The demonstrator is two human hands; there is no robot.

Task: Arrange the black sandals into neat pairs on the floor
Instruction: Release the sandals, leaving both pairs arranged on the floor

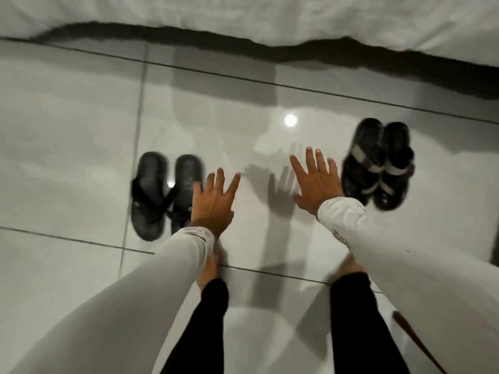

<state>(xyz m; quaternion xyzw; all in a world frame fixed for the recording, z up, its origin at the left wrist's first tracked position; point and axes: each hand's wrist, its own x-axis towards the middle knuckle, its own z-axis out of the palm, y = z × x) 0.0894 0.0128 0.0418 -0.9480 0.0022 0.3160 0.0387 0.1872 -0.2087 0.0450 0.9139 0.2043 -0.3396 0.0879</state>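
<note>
Two black thong sandals [154, 195] lie side by side on the tiled floor at the left, toes pointing away from me. A second pair of black sandals with grey straps [378, 163] lies side by side at the right. My left hand [214, 201] hovers above the floor just right of the thong pair, fingers spread, holding nothing. My right hand [317, 182] is raised just left of the strapped pair, fingers spread and empty. Both arms wear white sleeves.
A white bed cover [243, 14] hangs along the far edge with a dark gap beneath it. My bare feet and black trouser legs [210, 306] stand on the glossy white tiles [67, 157]. A thin dark strap [413, 338] shows at the lower right.
</note>
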